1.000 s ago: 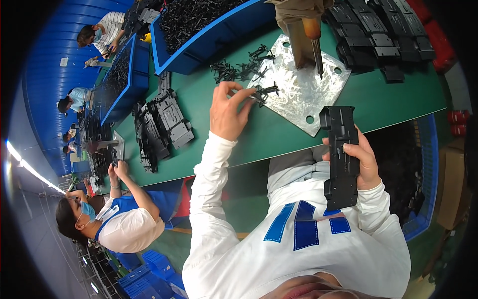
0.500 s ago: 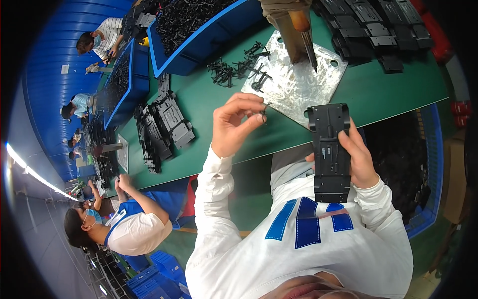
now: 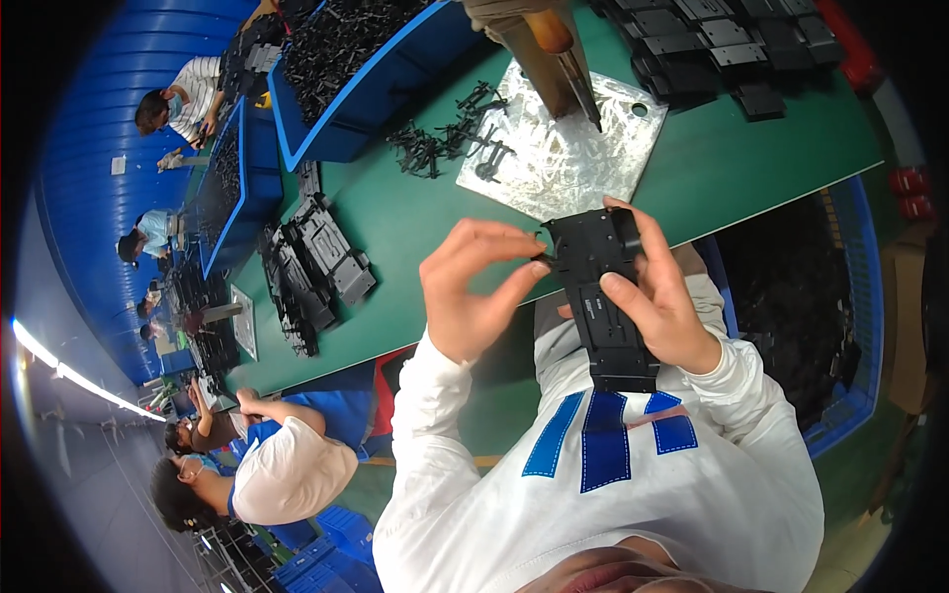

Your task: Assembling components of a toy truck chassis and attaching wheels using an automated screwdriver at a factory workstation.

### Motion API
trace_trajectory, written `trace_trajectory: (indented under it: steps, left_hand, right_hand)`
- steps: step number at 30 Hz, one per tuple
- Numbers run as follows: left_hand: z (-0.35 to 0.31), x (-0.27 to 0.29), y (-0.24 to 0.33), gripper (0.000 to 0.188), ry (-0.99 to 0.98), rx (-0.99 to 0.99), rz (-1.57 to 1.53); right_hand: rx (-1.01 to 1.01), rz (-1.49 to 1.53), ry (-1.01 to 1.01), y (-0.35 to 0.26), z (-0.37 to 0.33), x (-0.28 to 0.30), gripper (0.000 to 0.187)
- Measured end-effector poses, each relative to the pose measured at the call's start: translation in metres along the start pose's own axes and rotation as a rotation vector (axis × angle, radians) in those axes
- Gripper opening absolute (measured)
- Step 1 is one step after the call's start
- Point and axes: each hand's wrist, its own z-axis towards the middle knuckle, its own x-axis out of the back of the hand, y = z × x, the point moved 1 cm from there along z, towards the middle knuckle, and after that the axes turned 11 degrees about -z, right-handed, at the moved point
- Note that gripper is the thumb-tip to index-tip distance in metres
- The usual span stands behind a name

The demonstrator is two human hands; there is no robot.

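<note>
Once lifted clear of the metal plate, swept the small black part straight across to the long black panel, just on the near side of that plate! Held the left hand pinched narrow, thumb to forefinger, on the part, hard by the panel's upper left edge; couldn't tell whether touching or just short. Gripped the panel in the right hand, thumb across the face, fingers round the right side. Meant, by the look of it, fetching over and both pieces brought together at one spot.

Had, a second earlier, kept them well apart: left fingers out at the plate's left corner, panel off the plate's near right side. Half a second on, drew the part nearer than the plate, but with a clear gap to the panel. Closed that gap now!

Left loose black parts at the plate's left edge, seemingly unchanged. Saw, over the plate, an orange-handled tool, tip downward. Spotted, farther left of the plate, a blue bin heaped with more.
</note>
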Motion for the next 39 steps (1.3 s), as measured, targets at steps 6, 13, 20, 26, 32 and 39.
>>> trace_trajectory:
  steps: [6,13,20,26,32,39]
  left_hand:
    - [-0.003,-0.021,0.027,0.025,0.092,-0.168,0.3]
    - [-0.004,-0.025,0.031,0.026,0.099,-0.143,0.397]
    - [-0.006,-0.029,0.035,0.025,0.079,-0.174,0.431]
    - [-0.01,-0.033,0.036,0.026,0.074,-0.199,0.494]
    - [-0.009,-0.034,0.037,0.027,0.107,-0.19,0.469]
    - [-0.013,-0.041,0.034,0.024,0.153,-0.203,0.464]
  right_hand:
    - [0.056,-0.113,-0.046,0.003,0.0,-0.005,0.064]
    - [0.064,-0.233,-0.051,-0.001,-0.005,-0.005,0.063]
    - [0.079,-0.254,-0.039,-0.001,-0.006,-0.004,0.061]
    - [0.07,-0.249,-0.01,-0.003,-0.008,-0.007,0.059]
    - [0.08,-0.321,0.034,-0.009,-0.006,-0.01,0.053]
    - [0.159,-0.431,0.082,-0.008,-0.005,-0.01,0.043]
